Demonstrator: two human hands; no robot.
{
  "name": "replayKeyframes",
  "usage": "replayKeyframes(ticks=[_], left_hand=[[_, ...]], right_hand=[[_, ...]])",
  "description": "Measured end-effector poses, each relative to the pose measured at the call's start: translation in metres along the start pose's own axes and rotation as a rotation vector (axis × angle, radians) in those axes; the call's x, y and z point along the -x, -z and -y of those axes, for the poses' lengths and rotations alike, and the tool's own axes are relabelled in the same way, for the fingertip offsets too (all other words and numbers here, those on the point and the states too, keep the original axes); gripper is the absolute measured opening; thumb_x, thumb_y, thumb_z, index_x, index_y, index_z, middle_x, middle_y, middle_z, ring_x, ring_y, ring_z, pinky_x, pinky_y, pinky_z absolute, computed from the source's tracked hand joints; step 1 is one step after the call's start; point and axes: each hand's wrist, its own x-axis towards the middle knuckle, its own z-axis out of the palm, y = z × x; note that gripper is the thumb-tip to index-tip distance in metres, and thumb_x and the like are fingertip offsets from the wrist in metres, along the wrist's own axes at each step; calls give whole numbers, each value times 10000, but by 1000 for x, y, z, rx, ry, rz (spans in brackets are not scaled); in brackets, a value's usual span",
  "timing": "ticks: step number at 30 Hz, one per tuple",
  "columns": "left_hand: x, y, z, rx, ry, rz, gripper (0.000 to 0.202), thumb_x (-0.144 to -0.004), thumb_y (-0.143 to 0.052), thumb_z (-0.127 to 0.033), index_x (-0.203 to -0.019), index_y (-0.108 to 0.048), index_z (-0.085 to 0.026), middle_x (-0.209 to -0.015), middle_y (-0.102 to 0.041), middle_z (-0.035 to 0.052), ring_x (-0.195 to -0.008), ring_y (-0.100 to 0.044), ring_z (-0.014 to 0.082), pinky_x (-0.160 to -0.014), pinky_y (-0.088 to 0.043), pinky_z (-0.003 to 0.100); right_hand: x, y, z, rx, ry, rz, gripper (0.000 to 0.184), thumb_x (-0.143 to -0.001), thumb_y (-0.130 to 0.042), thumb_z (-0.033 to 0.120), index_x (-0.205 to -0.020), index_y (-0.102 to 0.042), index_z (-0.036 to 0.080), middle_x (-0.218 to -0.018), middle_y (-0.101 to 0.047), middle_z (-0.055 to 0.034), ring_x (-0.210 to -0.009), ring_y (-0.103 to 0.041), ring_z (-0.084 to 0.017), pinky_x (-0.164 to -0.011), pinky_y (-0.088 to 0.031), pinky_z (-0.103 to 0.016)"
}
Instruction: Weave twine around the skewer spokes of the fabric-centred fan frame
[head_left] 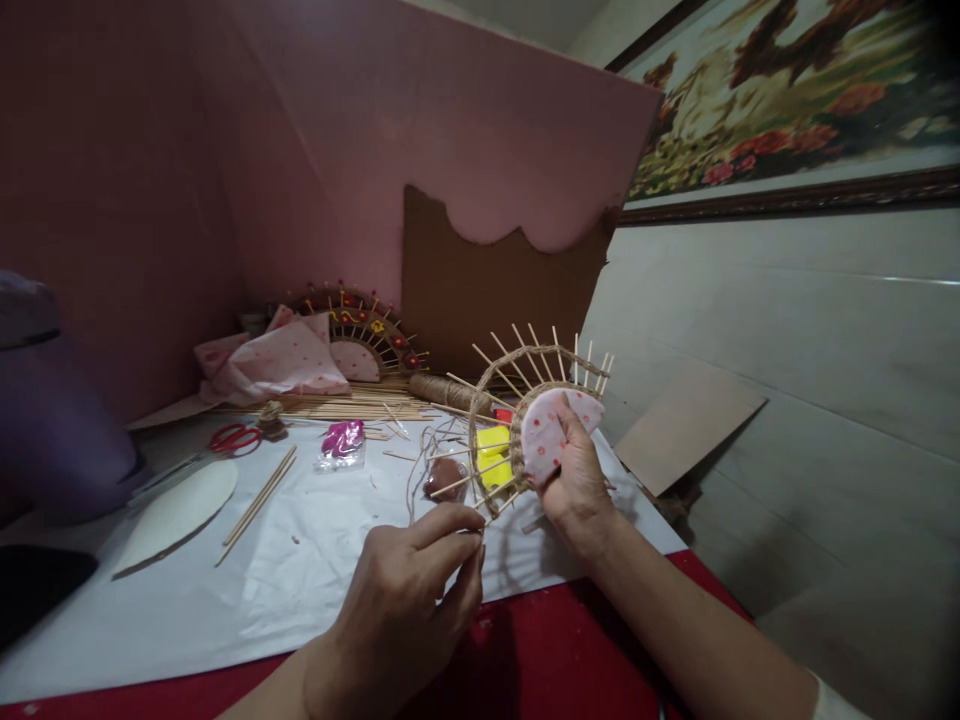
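In the head view, my right hand (581, 485) grips a fan-shaped craft piece above the table. Its half-round base (544, 440) is covered in pale pink fabric with red spots, and my thumb presses on the front. Thin wooden sticks radiate from the base, with a band of brown twine (474, 425) woven across them in an arc. My left hand (420, 575) is closed in a pinch at the lower left end of that band. Whether its fingertips hold twine or a stick tip, I cannot make out.
On the white-covered table (322, 560) lie red scissors (234, 438), loose sticks (259, 505), a white half-round board (180, 515), a purple packet (343, 440), a brown lump (445, 480) and yellow packets (493, 458). Behind stand a decorated fan (375, 325), spotted fabric (274, 360) and a twine roll (442, 390).
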Motion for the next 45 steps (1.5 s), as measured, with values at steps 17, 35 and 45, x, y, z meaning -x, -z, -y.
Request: replayKeyframes(ticks=[17, 35, 45], left_hand=[[-2, -1, -1, 33, -33, -29, 181, -751, -516, 3, -781, -630, -134, -806, -695, 64, -744, -657, 124, -627, -543, 208], [1, 0, -1, -52, -18, 62, 200, -772, -483, -27, -781, -639, -152, -874, -652, 74, -614, -610, 110, -492, -480, 212], [7, -7, 0, -214, -60, 124, 198, -803, -435, -45, -876, -592, -140, -487, -556, -32, -360, -471, 110, -358, -311, 226]], right_hand=[[2, -2, 0, -7, 25, -28, 314, -636, -678, 390, -826, -570, 165, -686, -640, -12, -577, -580, -127, -465, -481, -218], [4, -4, 3, -7, 46, -35, 331, -609, -689, 380, -839, -570, 174, -695, -630, -5, -587, -551, -131, -535, -474, -249], [4, -4, 6, -4, 66, 3, 306, -623, -673, 394, -805, -568, 173, -641, -612, 1, -568, -538, -136, -473, -429, -235]])
